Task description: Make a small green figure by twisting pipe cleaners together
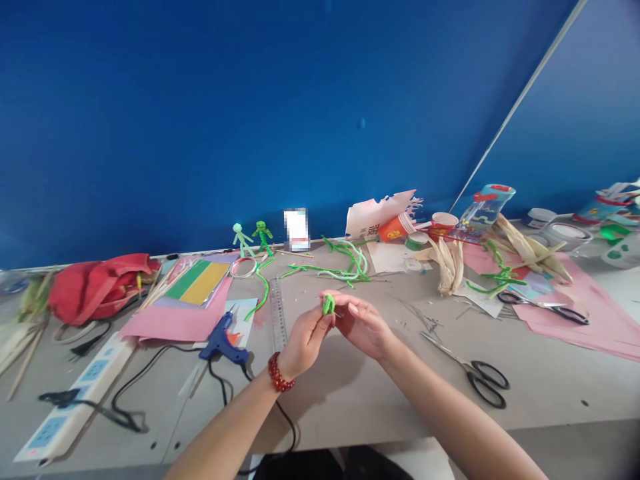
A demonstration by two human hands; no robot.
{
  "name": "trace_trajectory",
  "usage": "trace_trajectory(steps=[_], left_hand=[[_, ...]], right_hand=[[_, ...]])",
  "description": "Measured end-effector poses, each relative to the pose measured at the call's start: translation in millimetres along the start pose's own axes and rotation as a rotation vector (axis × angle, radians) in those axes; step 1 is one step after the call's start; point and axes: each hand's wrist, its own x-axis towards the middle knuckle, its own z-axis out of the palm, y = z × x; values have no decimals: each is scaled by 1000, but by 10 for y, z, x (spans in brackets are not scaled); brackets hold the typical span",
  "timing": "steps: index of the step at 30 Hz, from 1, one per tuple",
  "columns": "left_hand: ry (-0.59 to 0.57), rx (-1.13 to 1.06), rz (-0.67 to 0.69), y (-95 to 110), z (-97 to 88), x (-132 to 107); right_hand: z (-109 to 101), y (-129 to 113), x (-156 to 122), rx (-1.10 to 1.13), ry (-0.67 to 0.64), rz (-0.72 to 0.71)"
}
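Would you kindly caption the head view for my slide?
Left hand and right hand meet at a green piece above a cluttered table.

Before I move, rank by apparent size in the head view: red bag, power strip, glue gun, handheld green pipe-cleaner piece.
1. Red bag and power strip: too alike to rank
2. Blue glue gun
3. Green pipe-cleaner piece

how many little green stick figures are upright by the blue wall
2: a pale green figure and, just to its right, a brighter green figure, both before the blue wall. Others could be hidden behind the clutter.
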Motion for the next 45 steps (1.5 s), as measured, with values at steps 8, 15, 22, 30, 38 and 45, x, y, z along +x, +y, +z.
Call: trace_trajectory(steps=[8, 15, 22, 30, 38, 45], left_hand=[[-9, -484, -267, -66, 84, -11], [-14, -410, -252, -5, 67, -30], [-22, -289, -169, 52, 28, -40], [-29, -323, -186, -29, 33, -69], [-23, -260, -141, 54, 47, -36], [-34, -311, -168, 81, 46, -17]], right_hand=[[46, -18, 9, -130, 186, 19], [13, 23, 20, -176, 144, 31], [-8, 67, 3, -208, 151, 5], [-6, 81, -2, -231, 144, -22], [-14, 76, 10, -271, 123, -50], [-19, 51, 6, -311, 117, -51]])
